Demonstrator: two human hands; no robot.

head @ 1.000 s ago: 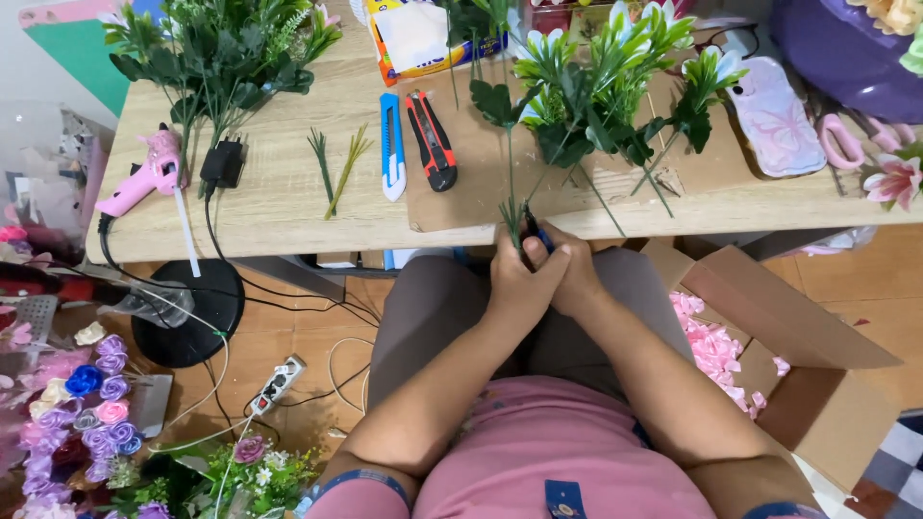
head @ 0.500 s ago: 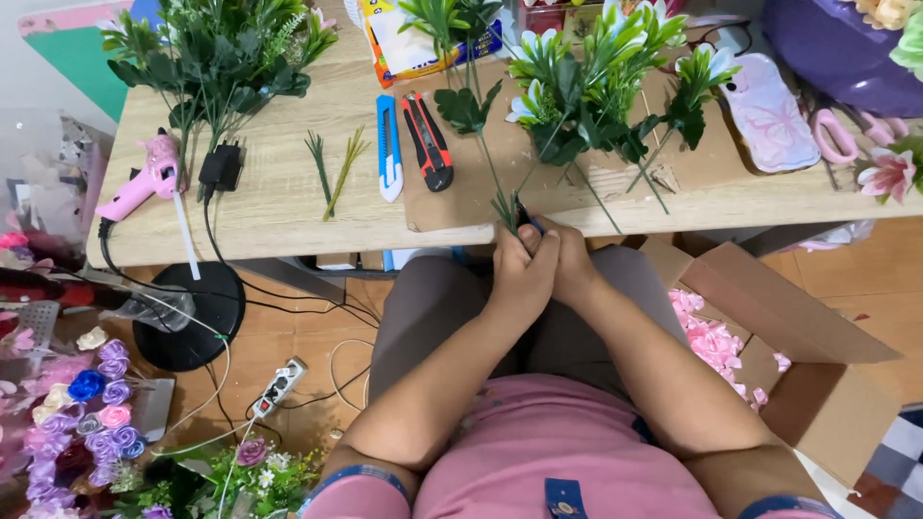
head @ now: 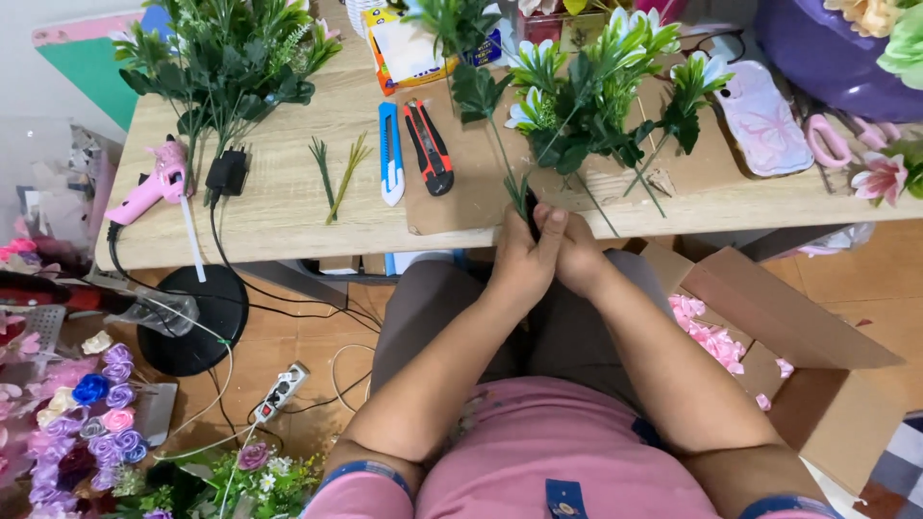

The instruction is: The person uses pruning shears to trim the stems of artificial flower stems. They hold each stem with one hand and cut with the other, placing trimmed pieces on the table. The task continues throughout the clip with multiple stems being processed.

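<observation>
Head view: the left hand [head: 519,264] and the right hand [head: 575,252] are pressed together just below the near edge of the pale wooden bench [head: 279,216], both closed around the lower stems of a bunch of artificial green stems with white-tipped leaves and flowers [head: 577,96]. The bunch rises from the hands and fans out over a brown cardboard sheet [head: 461,187] lying on the bench. The fingers of both hands wrap the stem ends tightly; what lies between them beyond the stems cannot be told. Judging by this, the stems are being gathered and bound at their base; the next move would call for a firm pinch with one hand so the other can come free.

A blue utility knife [head: 389,154] and a red-and-black utility knife [head: 429,146] lie side by side to the left on the cardboard sheet. A yellow-edged packet with a white label [head: 409,48] sits at the far side. An open brown cardboard box holding pink petals [head: 769,356] stands on the floor to the right.
</observation>
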